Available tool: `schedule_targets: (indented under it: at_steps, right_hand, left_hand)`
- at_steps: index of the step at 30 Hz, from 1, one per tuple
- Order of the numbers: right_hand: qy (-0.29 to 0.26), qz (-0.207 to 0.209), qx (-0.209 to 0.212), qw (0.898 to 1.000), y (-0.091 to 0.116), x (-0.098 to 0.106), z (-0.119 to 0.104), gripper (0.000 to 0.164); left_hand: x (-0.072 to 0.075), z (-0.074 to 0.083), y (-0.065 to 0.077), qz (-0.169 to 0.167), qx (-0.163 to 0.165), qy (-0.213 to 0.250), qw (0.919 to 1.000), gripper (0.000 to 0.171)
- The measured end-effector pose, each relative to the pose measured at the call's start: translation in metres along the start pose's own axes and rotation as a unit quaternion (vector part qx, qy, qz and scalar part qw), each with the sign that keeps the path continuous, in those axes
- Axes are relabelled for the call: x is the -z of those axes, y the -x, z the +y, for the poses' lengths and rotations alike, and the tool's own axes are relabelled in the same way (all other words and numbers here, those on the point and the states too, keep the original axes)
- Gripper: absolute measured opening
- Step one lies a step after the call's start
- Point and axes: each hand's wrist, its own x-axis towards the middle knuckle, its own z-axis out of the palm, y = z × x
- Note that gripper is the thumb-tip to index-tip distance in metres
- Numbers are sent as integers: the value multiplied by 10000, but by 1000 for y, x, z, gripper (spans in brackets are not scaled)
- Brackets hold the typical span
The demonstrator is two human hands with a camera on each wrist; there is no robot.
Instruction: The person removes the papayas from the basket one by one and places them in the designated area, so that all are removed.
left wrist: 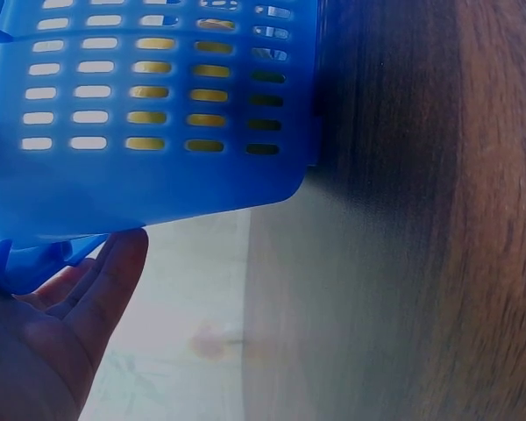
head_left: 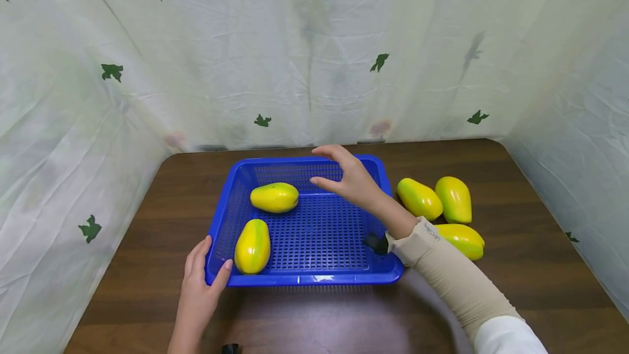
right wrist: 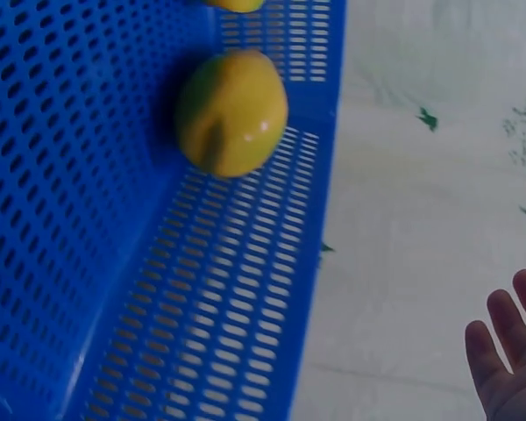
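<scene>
A blue perforated plastic basket [head_left: 319,277] stands on the table. At its near left corner my left hand [head_left: 199,283] holds the rim, thumb on the front edge and fingers along the left side. The left wrist view shows the same hand [left wrist: 79,316] under the rim. Inside the basket, one yellow-green oblong fruit [head_left: 274,198] lies towards the back left and another [head_left: 253,247] near the front left. Raised over the basket's right part is my right hand [head_left: 351,176], thumb and fingers spread apart with nothing between them. One fruit [right wrist: 232,114] appears beside the basket wall in the right wrist view.
Right of the basket lie several more such fruits: one [head_left: 419,199] beside another [head_left: 454,200], and a third [head_left: 464,240] partly behind my right forearm. A leaf-patterned curtain [head_left: 314,70] surrounds the brown wooden table [head_left: 147,266]. A small black object [head_left: 230,348] shows at the bottom edge.
</scene>
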Motion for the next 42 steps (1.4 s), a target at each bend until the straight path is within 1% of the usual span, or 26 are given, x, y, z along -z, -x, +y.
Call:
schedule_targets:
  at_steps: [6, 14, 18, 22, 26, 35, 38, 42]
  right_hand:
    - [-72, -447, -193, 9988, -9, -26, 12, 48]
    - [-179, -911, -712, 9931, -16, -52, 28, 51]
    - [-147, -1216, -944, 9880, -20, -62, 35, 53]
    - [-47, -1535, -1253, 9802, -23, -71, 40, 56]
    - [145, -1767, -1549, 9719, -25, -79, 42, 58]
    - [63, -2139, -1797, 9602, -28, -92, 48, 65]
    - [72, -2173, -1838, 9586, -28, -95, 50, 65]
    - [262, -2213, -1814, 9578, -29, -99, 54, 64]
  left_hand:
    - [1, 2, -1, 16, -51, 50, 10000, 63]
    - [1, -1, 0, 101, -85, -4, 9999, 63]
    - [2, -1, 0, 139, -117, -9, 9998, 62]
    - [1, -1, 1, 164, -122, 15, 9998, 62]
    - [1, -1, 1, 160, -95, 38, 9998, 62]
    - [1, -4, 1, 112, -24, 3, 9999, 63]
    - [0, -4, 0, 129, -63, 54, 9999, 63]
    - [-2, -2, -1, 117, -90, 113, 9998, 62]
